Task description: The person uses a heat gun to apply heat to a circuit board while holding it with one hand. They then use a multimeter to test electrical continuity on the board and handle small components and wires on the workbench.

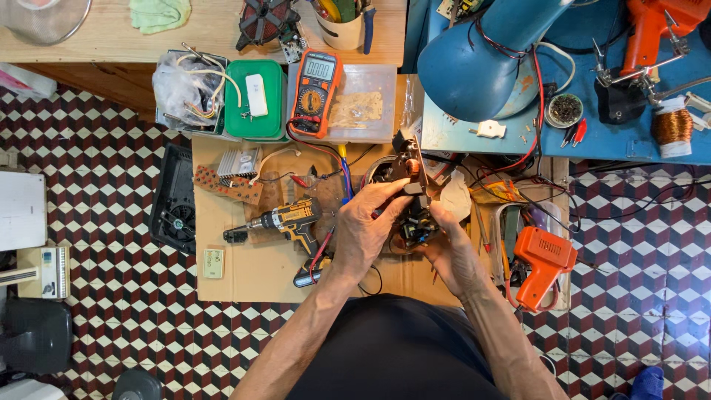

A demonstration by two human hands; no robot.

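Both my hands meet over a cardboard-covered low table (244,278), holding up a small circuit board (412,172) crowded with dark components, tilted on edge. My left hand (363,226) grips the board from the left, fingers curled over its upper part. My right hand (448,248) supports it from below and to the right, thumb against the lower components (417,231). Wires trail from the board toward the table behind it. A yellow-and-black cordless drill (285,220) lies just left of my left hand.
An orange multimeter (315,92) rests on a clear plastic box, beside a green box (255,100) and a bag of wires. An orange soldering gun (541,263) lies at right. A blue lamp shade (478,59) hangs over the blue bench. Chequered tile floor surrounds.
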